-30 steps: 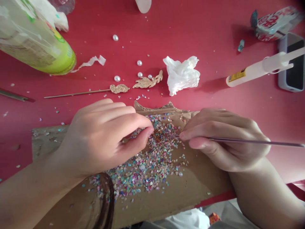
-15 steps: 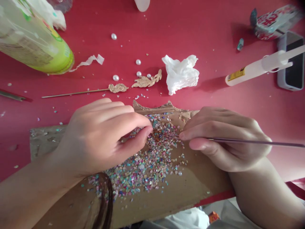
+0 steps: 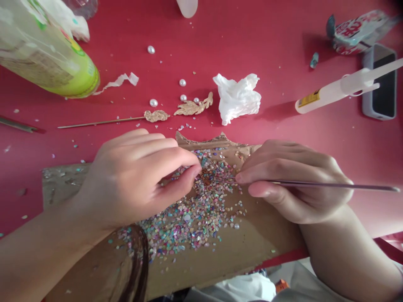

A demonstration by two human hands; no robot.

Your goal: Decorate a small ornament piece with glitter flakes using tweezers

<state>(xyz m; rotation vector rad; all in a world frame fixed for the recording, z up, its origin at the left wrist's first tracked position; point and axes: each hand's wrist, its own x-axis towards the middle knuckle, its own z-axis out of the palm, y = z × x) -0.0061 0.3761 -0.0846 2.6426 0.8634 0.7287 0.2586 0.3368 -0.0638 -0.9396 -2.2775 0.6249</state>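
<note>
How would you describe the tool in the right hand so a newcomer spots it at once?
On the red table lies a brown cardboard sheet strewn with colourful chips. Over its right part, the right hand grips a slim, dark tool. Unlike the gold-headed pin lying beyond, it is held.

Slim purplish tool (image 3: 315, 184), nearly level, tip near coppery piece (image 3: 206, 178) among multicoloured chips (image 3: 195, 218)

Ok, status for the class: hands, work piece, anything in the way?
Left hand pinching brown piece over coloured chips. Right hand holding slim tool, tip near piece. Hair hanging over chips.
</note>
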